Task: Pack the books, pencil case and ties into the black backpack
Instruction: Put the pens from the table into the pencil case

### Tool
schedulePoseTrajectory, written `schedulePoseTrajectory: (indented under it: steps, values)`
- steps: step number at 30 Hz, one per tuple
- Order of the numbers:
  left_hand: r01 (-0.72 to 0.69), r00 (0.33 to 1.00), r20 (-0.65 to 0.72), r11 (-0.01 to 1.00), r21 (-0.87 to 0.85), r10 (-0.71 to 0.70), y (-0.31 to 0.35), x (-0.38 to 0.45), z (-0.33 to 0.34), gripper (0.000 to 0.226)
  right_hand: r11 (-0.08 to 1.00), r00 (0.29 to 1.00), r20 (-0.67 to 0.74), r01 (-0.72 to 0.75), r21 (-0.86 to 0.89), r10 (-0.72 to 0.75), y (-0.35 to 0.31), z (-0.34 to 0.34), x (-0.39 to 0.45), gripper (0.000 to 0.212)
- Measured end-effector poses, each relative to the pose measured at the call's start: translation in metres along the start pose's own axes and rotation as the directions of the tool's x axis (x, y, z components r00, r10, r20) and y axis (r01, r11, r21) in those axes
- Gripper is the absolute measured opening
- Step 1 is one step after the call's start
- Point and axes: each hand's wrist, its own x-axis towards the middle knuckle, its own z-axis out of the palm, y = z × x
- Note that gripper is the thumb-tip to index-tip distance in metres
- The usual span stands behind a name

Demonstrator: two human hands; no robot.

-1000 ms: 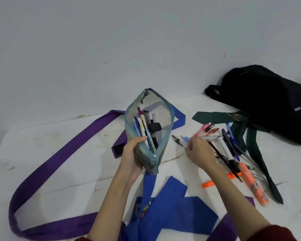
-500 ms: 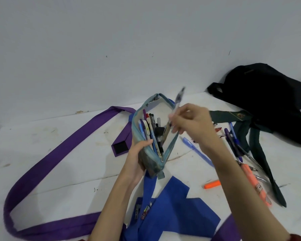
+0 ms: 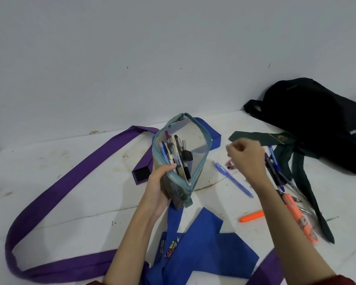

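**Open pencil case, partly filled; backpack set apart**

Pencil case (image 3: 181,161): pale blue, zip undone, mouth spread wide. It is gripped at its near end by the left hand (image 3: 159,188) and held above the white surface (image 3: 70,192). Several pens (image 3: 176,155) are seen standing inside, bunched against the left wall.

Right hand (image 3: 246,159): fingers curled; whether anything is held cannot be told. It is raised beside a blue pen (image 3: 233,179) lying on the surface.

Loose pens and orange highlighters (image 3: 296,214) are scattered to the right.

Black backpack (image 3: 317,124): lying at far right against the wall; contents not visible.

Ties: purple tie (image 3: 55,192) looped at left, blue tie (image 3: 199,249) in front, dark green tie (image 3: 296,163) beside the backpack.
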Motion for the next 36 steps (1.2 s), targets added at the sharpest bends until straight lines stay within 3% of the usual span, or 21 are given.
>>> schedulePoseTrajectory:
  steps: [3,5,7,10,14,16,19,22,24,26,28,31,36]
  values:
    - [-0.007,1.0,0.013,1.0,0.012,0.007,-0.001,0.0,0.0,0.07,0.942,0.966,0.227,-0.046,-0.331,0.127,0.042,0.015,0.001,0.011]
    - [-0.01,1.0,0.016,1.0,0.015,0.01,-0.001,0.0,-0.001,0.07,0.89,0.955,0.26,-0.006,-0.457,0.14,0.058,0.026,-0.002,0.014]
    - [-0.011,1.0,0.012,1.0,0.015,0.011,-0.001,0.0,-0.001,0.071,0.881,0.972,0.22,0.029,-0.473,0.086,0.064,0.033,-0.007,0.012]
    - [-0.003,1.0,0.005,1.0,0.022,0.003,0.0,0.0,-0.001,0.071,0.923,0.99,0.136,0.011,-0.384,0.044,0.06,0.038,-0.012,0.011]
    - [0.007,1.0,-0.004,1.0,0.023,-0.007,0.0,-0.001,0.0,0.072,0.995,0.995,-0.085,-0.042,0.092,0.05,0.02,0.019,-0.011,0.011]
    - [0.013,1.0,-0.005,1.0,0.012,-0.013,0.001,-0.001,0.001,0.073,0.933,0.973,-0.219,0.009,0.359,0.075,-0.01,0.002,-0.01,0.008]
    - [0.013,1.0,-0.009,1.0,-0.005,-0.014,0.0,-0.001,0.001,0.073,0.834,0.959,-0.281,0.132,0.535,0.029,-0.049,-0.017,-0.015,0.006]
    - [0.006,1.0,0.008,1.0,-0.017,-0.006,0.0,-0.001,0.004,0.066,0.862,0.99,-0.087,0.141,0.486,-0.113,-0.066,-0.012,-0.022,0.012]
    - [-0.02,0.999,0.035,1.0,-0.018,0.021,0.002,-0.004,0.007,0.057,0.946,0.981,0.106,0.123,0.299,-0.161,-0.066,-0.001,-0.026,0.01]
    - [-0.062,0.997,0.057,0.998,0.012,0.061,0.005,-0.008,0.011,0.053,0.977,0.963,0.199,0.158,0.142,-0.184,-0.063,0.005,-0.029,0.013]
    - [-0.076,0.995,0.061,0.996,0.04,0.073,0.006,-0.013,0.014,0.057,0.973,0.954,0.198,0.212,0.087,-0.225,-0.06,0.003,-0.031,0.017]
    - [-0.061,0.997,0.05,0.997,0.046,0.059,0.001,-0.022,0.021,0.063,0.948,0.941,0.155,0.276,0.16,-0.3,-0.058,-0.015,-0.032,0.017]
    - [-0.056,0.998,0.029,0.998,0.03,0.055,-0.007,-0.038,0.035,0.049,0.907,0.957,-0.062,0.29,0.305,-0.285,-0.028,-0.056,-0.031,0.016]
